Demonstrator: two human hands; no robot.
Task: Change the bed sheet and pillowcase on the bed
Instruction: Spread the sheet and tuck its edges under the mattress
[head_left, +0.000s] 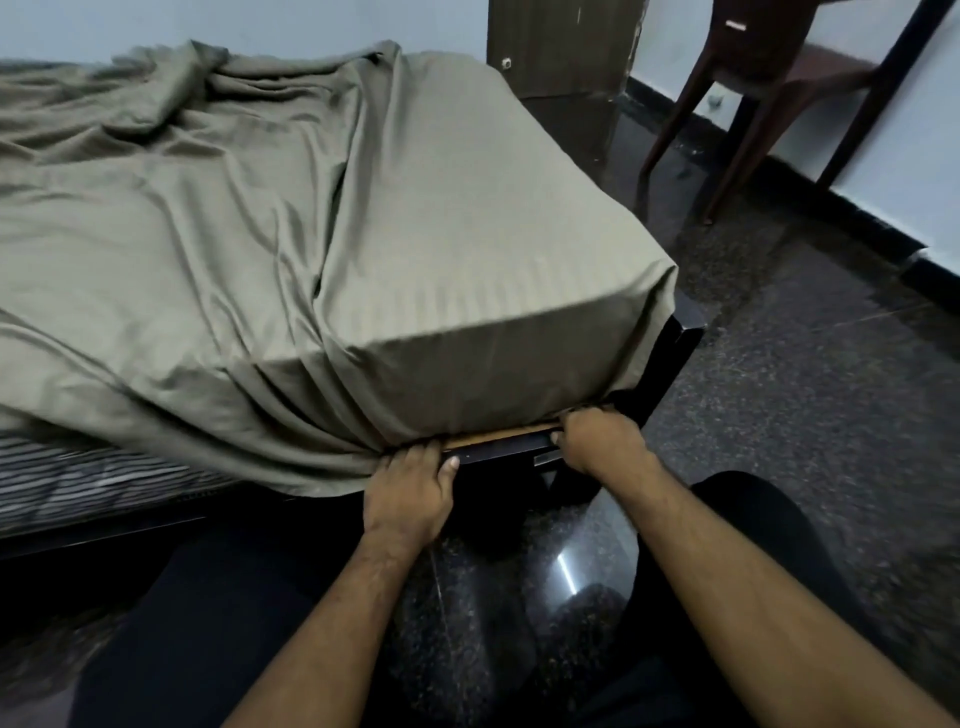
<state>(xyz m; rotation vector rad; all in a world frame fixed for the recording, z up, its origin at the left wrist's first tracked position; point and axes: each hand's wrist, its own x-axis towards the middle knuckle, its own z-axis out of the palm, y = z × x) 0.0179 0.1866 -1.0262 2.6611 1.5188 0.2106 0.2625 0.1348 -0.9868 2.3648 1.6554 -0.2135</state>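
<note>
Dark speckled stone floor (810, 415) runs from the near foreground to a pale wall on the right, where a brown chair (753, 98) stands at far right beside a dark wooden door (561, 47). At left and centre, the bed carries an olive-green bed sheet (249, 208), stretched fairly smooth over the near right corner of the mattress and lying rumpled in folds toward the far left. At near left the sheet hangs loose, with a striped mattress side (78, 483) showing below it. The black bed frame (675, 343) juts out under the covered corner.

Both hands sit at the mattress's lower near edge. The left hand (408, 493) lies with fingers reaching forward onto the sheet's hem, thumb out to the right. The right hand (597, 439) is curled, knuckles up, fingers tucked in at the gap between mattress and frame; whether it grips cloth cannot be told.
</note>
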